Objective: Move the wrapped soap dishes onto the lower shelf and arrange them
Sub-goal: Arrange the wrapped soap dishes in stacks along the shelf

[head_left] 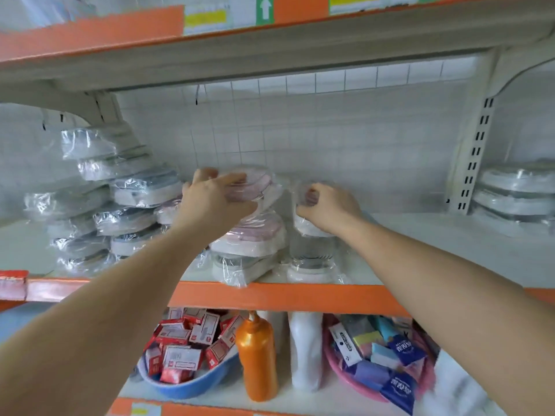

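Where both hands reach, pink-and-white soap dishes (249,187) in crinkled clear wrap.

shop | orange-edged shelves (270,295) with price labels (205,21) | stacked wrapped goods (135,190)
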`<control>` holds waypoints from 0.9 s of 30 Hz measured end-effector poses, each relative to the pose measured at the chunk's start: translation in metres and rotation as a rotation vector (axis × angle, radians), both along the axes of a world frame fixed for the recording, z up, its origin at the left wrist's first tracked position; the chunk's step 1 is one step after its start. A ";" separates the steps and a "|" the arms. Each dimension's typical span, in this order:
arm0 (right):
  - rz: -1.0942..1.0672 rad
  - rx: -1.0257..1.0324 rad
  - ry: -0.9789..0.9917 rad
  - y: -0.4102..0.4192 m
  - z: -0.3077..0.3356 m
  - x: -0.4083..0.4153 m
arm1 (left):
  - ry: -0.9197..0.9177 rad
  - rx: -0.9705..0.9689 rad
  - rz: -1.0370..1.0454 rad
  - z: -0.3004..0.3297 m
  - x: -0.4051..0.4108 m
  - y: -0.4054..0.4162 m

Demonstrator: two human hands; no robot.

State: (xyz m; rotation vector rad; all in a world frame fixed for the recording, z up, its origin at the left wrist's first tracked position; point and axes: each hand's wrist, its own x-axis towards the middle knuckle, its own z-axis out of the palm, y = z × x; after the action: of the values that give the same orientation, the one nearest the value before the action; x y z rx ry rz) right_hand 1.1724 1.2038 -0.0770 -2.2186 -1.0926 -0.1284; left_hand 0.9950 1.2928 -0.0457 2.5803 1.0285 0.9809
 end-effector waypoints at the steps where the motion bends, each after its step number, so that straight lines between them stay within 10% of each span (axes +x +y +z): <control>1: -0.027 0.034 -0.013 -0.006 0.004 -0.002 | -0.010 0.045 -0.033 0.002 0.004 -0.005; 27: -0.709 -0.035 -0.079 -0.447 0.013 0.159 | -0.101 0.039 -0.729 -0.005 0.290 -0.366</control>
State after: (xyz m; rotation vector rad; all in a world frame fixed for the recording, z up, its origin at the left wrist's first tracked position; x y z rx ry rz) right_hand 1.3310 0.7565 -0.0637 -2.5530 -0.2993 -0.5007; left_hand 1.2846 0.9269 -0.0503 2.5652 0.0070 0.9009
